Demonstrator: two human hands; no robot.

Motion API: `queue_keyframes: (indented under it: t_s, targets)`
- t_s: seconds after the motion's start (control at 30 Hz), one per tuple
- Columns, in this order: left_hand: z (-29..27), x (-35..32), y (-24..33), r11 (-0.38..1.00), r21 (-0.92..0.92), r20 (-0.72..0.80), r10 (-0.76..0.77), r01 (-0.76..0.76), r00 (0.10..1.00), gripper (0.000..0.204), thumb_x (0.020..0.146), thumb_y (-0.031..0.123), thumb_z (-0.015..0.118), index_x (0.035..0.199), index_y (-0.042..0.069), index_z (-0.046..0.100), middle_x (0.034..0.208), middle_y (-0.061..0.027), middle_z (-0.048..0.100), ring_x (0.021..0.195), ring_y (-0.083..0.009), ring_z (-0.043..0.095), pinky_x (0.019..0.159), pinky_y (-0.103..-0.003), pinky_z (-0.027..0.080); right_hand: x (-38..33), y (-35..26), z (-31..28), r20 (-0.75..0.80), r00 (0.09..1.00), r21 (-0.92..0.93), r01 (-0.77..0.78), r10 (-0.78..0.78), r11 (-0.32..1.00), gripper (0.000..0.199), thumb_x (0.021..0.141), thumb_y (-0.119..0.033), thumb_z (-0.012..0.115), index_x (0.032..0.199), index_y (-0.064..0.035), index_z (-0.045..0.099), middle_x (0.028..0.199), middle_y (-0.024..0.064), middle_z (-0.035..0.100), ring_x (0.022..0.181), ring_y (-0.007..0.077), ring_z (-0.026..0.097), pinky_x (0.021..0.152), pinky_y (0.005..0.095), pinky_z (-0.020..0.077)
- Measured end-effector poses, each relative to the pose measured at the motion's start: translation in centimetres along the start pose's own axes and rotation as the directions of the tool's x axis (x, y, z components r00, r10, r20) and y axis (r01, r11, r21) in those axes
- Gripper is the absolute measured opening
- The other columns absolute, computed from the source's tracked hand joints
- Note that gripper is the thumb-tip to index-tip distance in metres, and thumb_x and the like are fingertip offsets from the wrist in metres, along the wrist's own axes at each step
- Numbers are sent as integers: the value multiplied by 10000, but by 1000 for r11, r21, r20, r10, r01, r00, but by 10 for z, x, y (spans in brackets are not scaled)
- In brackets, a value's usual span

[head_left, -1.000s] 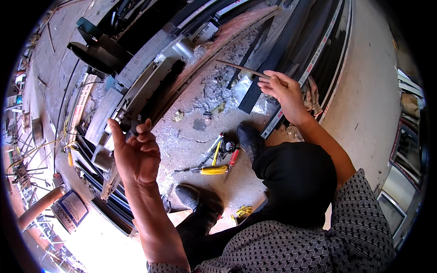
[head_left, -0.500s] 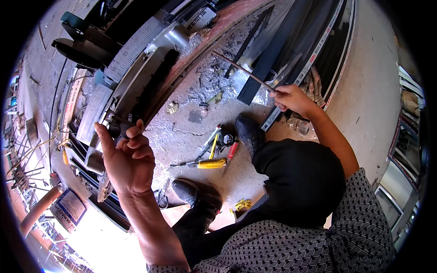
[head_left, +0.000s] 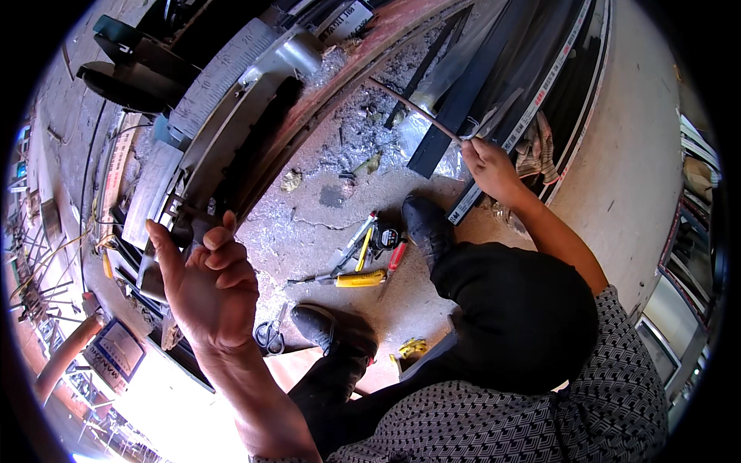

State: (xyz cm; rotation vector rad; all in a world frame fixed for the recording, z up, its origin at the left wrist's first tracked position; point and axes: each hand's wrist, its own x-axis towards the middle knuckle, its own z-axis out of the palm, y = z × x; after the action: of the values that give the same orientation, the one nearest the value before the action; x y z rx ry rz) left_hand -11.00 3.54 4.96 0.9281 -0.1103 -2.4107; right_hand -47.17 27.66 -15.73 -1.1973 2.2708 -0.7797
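Observation:
My left hand [head_left: 212, 285] is raised with the palm turned toward me, thumb and fingers apart. A dark T-shaped metal handle [head_left: 191, 214] on the machine shows in the gap between them; I cannot tell whether the fingers touch it. Beside it runs the machine's long metal fence [head_left: 220, 135], with a curved scale plate [head_left: 224, 73] behind. Out to the right, my right hand [head_left: 490, 170] is closed round one end of a thin brown rod [head_left: 417, 110]. The rod slants up and left over the floor, its far end by the machine's reddish edge.
Between my shoes lie a yellow-handled cutter [head_left: 359, 278], a red-handled screwdriver [head_left: 397, 255] and a black tape measure [head_left: 384, 238]. Dark profiles [head_left: 463, 100] and a glove [head_left: 538, 150] lie near my right hand. Metal shavings [head_left: 340, 147] litter the floor; a hammer [head_left: 69, 359] is at lower left.
My left hand has shifted slightly left and down in the picture. My right hand has moved slightly, still holding the rod, and its wrist has turned. The view has tilted slightly.

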Motion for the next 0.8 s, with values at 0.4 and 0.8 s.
queue_keyframes:
  t_s: [0.4,0.8]
  targets:
    - [-5,0,1,999,-34,73,-6,9,997,970,1000,683,529,1322,-229,457,935,-133,661,697,-106,492,553,-217,388,71,-7,19,21,1000,-320,-9,17,947,408,1088,-353,423,944,-40,642,908,241,716,882,459,682,794,549,543]
    - [-1,-3,9,999,45,7,-14,13,1000,959,1004,686,515,1335,-212,481,873,-40,581,720,-112,498,571,-242,406,64,-2,42,-75,981,-333,145,-179,932,255,1048,-251,534,924,-51,629,760,213,699,689,431,689,635,540,548]
